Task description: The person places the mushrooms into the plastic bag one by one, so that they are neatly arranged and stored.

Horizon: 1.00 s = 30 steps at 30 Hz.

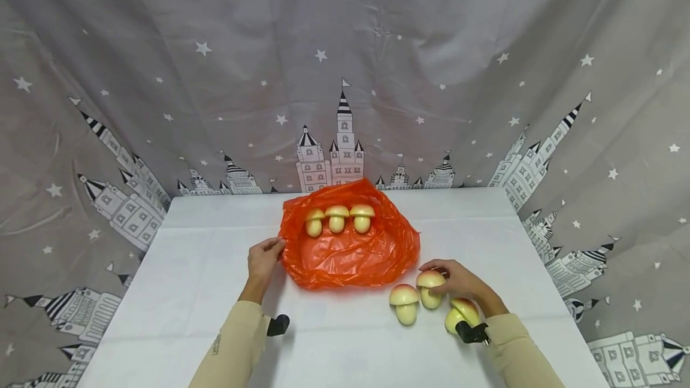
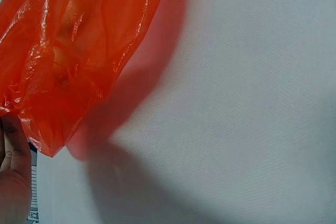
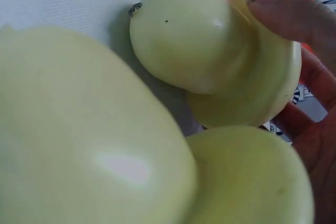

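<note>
An orange-red plastic bag (image 1: 339, 256) lies spread on the table with its mouth facing up. Three toy mushrooms (image 1: 337, 220) with yellow caps sit in a row inside, near its back. At its left edge my left hand (image 1: 263, 259) pinches the plastic; in the left wrist view the fingers (image 2: 16, 150) meet the bag's rim. My right hand (image 1: 465, 282) grips a mushroom (image 1: 429, 280) by its red-tinged cap, thumb over the cap in the right wrist view. Left of that one stands another mushroom (image 1: 405, 304). A tilted mushroom (image 1: 465, 311) lies under my right wrist, partly hidden.
A white cloth covers the table (image 1: 345, 340). Behind and at both sides hangs a grey curtain (image 1: 345, 29) printed with castles and stars. Small black wrist cameras show at the left sleeve (image 1: 232, 340) and the right sleeve (image 1: 517, 346).
</note>
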Available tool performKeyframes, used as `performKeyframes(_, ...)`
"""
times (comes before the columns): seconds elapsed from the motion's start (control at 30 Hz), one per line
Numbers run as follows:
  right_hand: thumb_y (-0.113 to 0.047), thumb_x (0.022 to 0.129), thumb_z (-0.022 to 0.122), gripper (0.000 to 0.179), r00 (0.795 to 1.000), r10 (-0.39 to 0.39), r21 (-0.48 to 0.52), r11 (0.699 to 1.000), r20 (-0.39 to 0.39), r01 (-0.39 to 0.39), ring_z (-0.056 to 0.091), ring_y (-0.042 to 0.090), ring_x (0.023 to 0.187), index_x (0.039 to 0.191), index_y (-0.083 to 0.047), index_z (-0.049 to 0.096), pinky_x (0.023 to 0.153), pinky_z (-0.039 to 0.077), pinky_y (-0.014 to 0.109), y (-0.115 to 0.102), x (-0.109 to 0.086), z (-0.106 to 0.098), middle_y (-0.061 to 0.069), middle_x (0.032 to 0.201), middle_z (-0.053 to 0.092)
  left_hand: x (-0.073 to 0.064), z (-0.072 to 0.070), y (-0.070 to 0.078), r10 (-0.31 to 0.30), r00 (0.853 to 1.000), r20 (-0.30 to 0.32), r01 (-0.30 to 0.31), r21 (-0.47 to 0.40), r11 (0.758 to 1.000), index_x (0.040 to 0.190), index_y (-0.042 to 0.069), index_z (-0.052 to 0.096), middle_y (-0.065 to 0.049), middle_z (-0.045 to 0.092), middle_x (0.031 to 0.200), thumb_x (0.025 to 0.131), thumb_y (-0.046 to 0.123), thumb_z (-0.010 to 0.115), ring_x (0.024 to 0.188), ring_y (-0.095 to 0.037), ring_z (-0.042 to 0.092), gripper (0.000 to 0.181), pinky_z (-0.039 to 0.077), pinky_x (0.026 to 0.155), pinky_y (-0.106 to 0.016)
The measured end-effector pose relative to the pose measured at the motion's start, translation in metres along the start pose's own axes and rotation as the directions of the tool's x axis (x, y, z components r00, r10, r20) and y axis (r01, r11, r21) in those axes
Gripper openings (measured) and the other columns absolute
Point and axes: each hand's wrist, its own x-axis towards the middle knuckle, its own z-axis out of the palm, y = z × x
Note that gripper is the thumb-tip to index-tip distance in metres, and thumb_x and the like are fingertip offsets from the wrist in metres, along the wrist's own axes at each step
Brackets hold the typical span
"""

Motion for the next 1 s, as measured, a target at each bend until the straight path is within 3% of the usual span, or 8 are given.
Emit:
performKeyframes(0.2, -0.008, 0.077, 0.075, 0.046, 1.000, 0.012, -0.031, 0.999, -0.020, -0.013, 0.056, 0.022, 0.094, 0.121, -0.003, 0.063, 0.083, 0.047, 0.038, -0.002, -0.001, 0.000, 0.012, 0.115, 0.063, 0.000, 0.000, 0.000, -0.007, 1.000, 0.006, 0.007, -0.010, 1.000, 0.123, -0.003, 0.062, -0.022, 0.061, 0.118, 0.097, 0.018, 0.059, 0.090, -0.016, 0.062, 0.033, 0.050, 0.094, -0.038)
performKeyframes(0.33, -0.010, 0.077, 0.075, 0.045, 0.998, 0.031, -0.033, 0.999, -0.049, -0.032, 0.056, 0.021, 0.095, 0.120, -0.005, 0.063, 0.084, 0.047, 0.038, -0.003, -0.001, -0.001, 0.010, 0.114, 0.064, -0.001, -0.001, 0.000, -0.010, 1.000, 0.002, 0.010, -0.007, 1.000, 0.123, -0.003, 0.062, -0.022, 0.061, 0.119, 0.098, 0.018, 0.058, 0.090, -0.016, 0.061, 0.033, 0.051, 0.093, -0.037)
performKeyframes(0.5, -0.012, 0.076, 0.076, 0.048, 0.994, -0.022, -0.019, 1.000, -0.106, 0.020, 0.058, 0.023, 0.096, 0.120, -0.001, 0.061, 0.084, 0.048, 0.035, -0.007, -0.002, -0.004, 0.012, 0.113, 0.064, -0.001, -0.002, -0.001, -0.005, 1.000, 0.005, 0.005, -0.014, 1.000, 0.123, -0.004, 0.061, -0.023, 0.061, 0.119, 0.098, 0.017, 0.057, 0.090, -0.015, 0.061, 0.033, 0.050, 0.095, -0.039)
performKeyframes(0.73, -0.012, 0.079, 0.078, 0.052, 0.979, -0.051, 0.033, 0.998, -0.198, 0.059, 0.057, 0.033, 0.108, 0.124, 0.004, 0.055, 0.093, 0.047, 0.043, -0.021, 0.000, -0.011, 0.017, 0.120, 0.060, -0.001, -0.002, -0.002, 0.015, 1.000, 0.001, -0.015, -0.025, 1.000, 0.122, -0.005, 0.061, -0.024, 0.061, 0.118, 0.097, 0.016, 0.058, 0.084, -0.010, 0.061, 0.033, 0.050, 0.095, -0.041)
performKeyframes(1.0, -0.009, 0.080, 0.077, 0.046, 0.965, -0.065, 0.107, 0.990, -0.255, 0.095, 0.060, 0.031, 0.104, 0.120, 0.004, 0.058, 0.088, 0.050, 0.031, -0.036, 0.006, -0.011, 0.019, 0.116, 0.061, -0.002, -0.004, -0.003, 0.003, 1.000, -0.001, -0.003, -0.021, 1.000, 0.122, -0.004, 0.062, -0.022, 0.062, 0.117, 0.097, 0.016, 0.058, 0.085, -0.012, 0.062, 0.032, 0.053, 0.088, -0.032)
